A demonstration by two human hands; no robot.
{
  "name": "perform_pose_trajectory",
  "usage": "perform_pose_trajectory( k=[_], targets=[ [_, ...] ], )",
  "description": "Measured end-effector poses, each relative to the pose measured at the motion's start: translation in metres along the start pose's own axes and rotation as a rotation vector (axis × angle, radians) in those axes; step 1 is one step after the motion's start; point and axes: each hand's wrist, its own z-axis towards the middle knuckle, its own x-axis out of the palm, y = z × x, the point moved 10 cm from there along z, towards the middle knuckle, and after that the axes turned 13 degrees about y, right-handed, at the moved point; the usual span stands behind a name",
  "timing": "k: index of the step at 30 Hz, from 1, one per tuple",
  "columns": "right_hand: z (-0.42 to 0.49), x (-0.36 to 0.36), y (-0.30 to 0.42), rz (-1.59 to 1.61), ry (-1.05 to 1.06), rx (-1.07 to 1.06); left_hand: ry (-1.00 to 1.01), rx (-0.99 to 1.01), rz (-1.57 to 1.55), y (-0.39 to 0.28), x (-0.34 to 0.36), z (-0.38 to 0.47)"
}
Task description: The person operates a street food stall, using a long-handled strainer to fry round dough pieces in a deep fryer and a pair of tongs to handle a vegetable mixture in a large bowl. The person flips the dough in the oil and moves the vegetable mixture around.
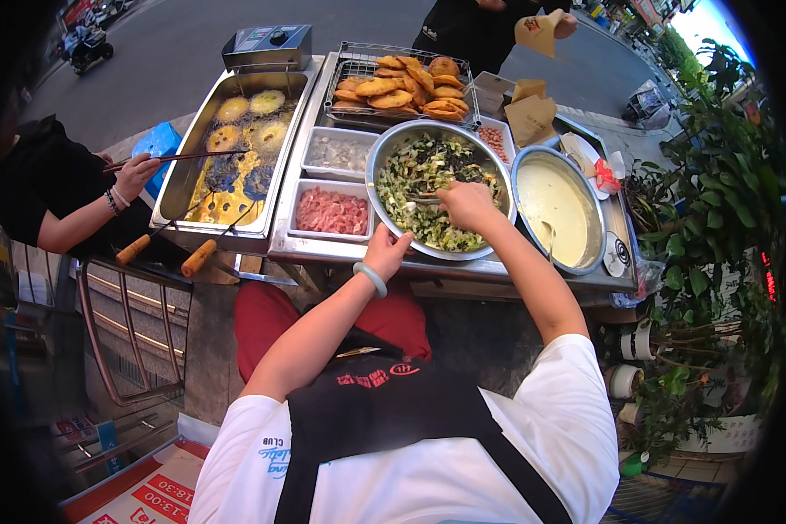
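A large stainless steel bowl (pixel 374 190) of chopped green vegetables (pixel 432 167) with dark shreds stands before me on the metal counter. With its fingers at the near left rim, my left hand (pixel 388 252) holds the bowl. My right hand (pixel 468 206) is inside the bowl, closed around a metal utensil (pixel 422 199) whose end is partly buried in the vegetables. Left of the bowl sit a white tray of raw pink meat (pixel 332 211) and another of pale greyish pieces (pixel 337 154). To the right, a basin of creamy batter (pixel 553 203) has a ladle (pixel 549 232) in it.
A wire basket (pixel 403 116) holds fried cakes. At left, cakes (pixel 232 109) fry in an oil-filled fryer (pixel 164 206); two wooden-handled ladles (pixel 200 257) project from its near edge. A co-worker's hand (pixel 137 177) holds chopsticks over it. Across the counter, another person holds a paper bag (pixel 538 33). Peanuts (pixel 493 142) sit behind.
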Motion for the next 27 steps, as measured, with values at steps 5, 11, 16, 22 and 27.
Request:
perform_pose_trajectory(
  k=[5, 11, 16, 22, 27],
  targets=[
    [-0.052, -0.038, -0.003, -0.001, -0.063, -0.004, 0.007, -0.037, -0.003, -0.002, 0.001, -0.002],
    [-0.026, -0.003, 0.025, 0.013, -0.024, -0.010, 0.035, -0.008, -0.018, -0.001, 0.002, -0.002],
    [-0.017, -0.015, -0.051, 0.098, -0.100, 0.240, 0.020, 0.027, -0.020, -0.004, 0.001, -0.001],
    [-0.016, -0.031, -0.109, 0.122, -0.176, 0.429, -0.011, 0.033, 0.046, -0.003, -0.001, -0.002],
    [0.013, 0.006, -0.081, 0.148, -0.118, 0.406, -0.004, 0.039, 0.043, 0.001, 0.000, -0.002]
  ],
)
